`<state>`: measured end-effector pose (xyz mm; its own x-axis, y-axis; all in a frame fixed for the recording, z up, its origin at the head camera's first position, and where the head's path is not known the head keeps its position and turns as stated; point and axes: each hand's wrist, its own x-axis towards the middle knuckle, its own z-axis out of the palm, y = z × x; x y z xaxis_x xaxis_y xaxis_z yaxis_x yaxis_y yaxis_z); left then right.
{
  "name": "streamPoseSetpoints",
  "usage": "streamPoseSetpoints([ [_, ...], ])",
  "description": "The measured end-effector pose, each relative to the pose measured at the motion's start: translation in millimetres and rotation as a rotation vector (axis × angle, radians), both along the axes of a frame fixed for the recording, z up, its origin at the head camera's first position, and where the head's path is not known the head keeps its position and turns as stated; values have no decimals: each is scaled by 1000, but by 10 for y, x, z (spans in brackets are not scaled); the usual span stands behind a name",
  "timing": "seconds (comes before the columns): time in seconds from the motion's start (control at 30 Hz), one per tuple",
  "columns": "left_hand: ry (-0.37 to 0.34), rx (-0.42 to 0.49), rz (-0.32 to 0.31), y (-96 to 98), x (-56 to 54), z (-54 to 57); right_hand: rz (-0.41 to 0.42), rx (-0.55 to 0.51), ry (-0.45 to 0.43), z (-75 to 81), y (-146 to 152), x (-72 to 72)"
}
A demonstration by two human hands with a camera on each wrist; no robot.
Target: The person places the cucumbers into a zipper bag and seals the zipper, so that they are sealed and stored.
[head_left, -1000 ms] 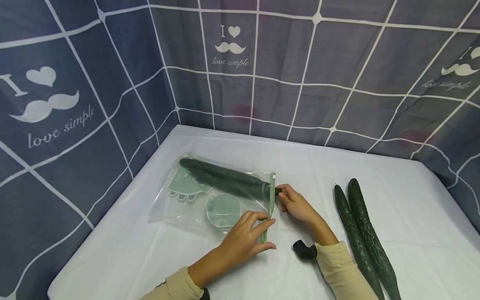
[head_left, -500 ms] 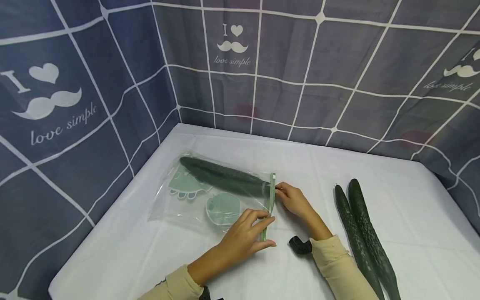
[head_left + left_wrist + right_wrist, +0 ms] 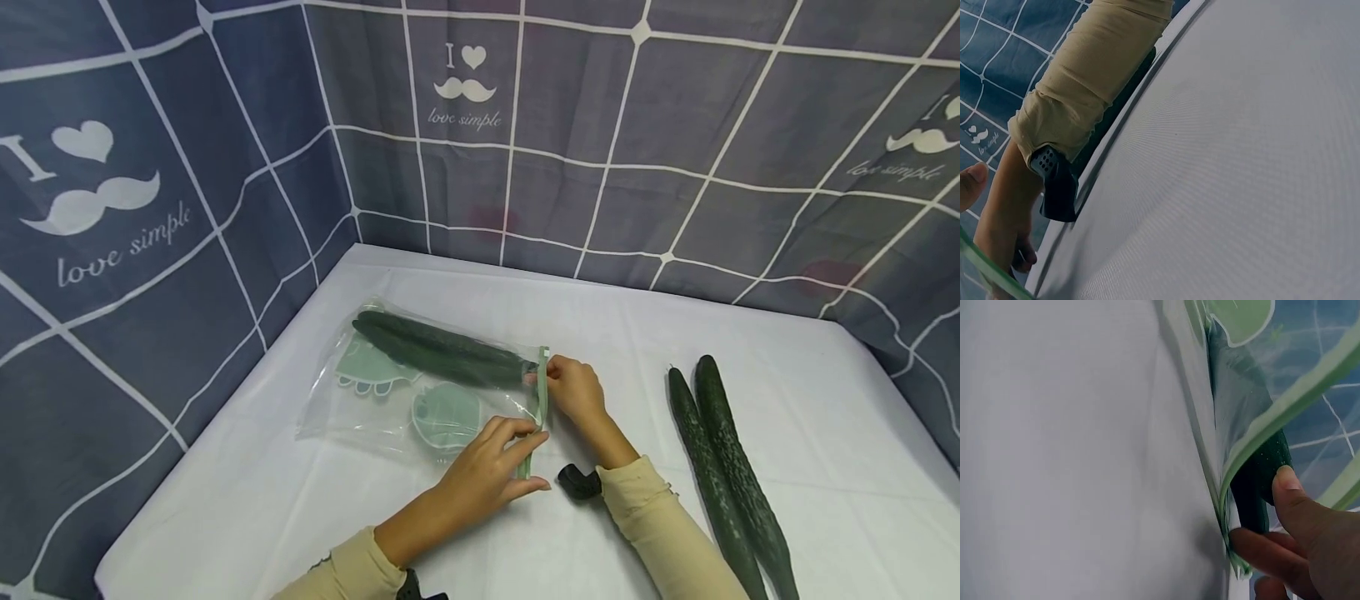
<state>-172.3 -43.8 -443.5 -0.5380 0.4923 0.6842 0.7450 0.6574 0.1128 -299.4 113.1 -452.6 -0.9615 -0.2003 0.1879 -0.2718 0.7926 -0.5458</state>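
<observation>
A clear zip bag (image 3: 352,429) with a green strip along its mouth lies flat on the white table. Inside it are dark green cucumbers (image 3: 442,346), apparently two overlapping lengthwise, with their near ends at the mouth. My left hand (image 3: 480,479) holds the lower part of the green strip (image 3: 988,265), its thumb spread below the fingers. My right hand (image 3: 576,387) has its fingertips inside the mouth. In the right wrist view, the right thumb (image 3: 1288,481) lies on one cucumber's end (image 3: 1275,459), with the fingers beneath.
Two more long cucumbers (image 3: 738,467) lie side by side at the right of the white table (image 3: 600,317). Pale green printed shapes (image 3: 446,417) mark the bag. Grey gridded curtains (image 3: 570,125) enclose the back and sides. Black wrist devices (image 3: 579,482) sit at the sleeves.
My right hand has moved left, its fingertips passing into the bag's mouth. The cucumber end that stuck out is now inside, shifted slightly left. My left hand stays at the strip.
</observation>
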Motion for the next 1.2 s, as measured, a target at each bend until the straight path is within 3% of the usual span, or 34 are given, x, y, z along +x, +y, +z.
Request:
streamPoseSetpoints([
  [0.13,-16,-2,-1,-2,0,-5,-9,-13,-14,-6,-6,5],
  [0.5,-37,11,3,17,6,2,127,-63,-81,-8,179,108],
  [0.93,-76,11,-15,39,-4,4,45,-21,-167,89,554,325],
  [1.2,-58,42,-44,18,-16,-42,-3,6,-219,118,828,470],
])
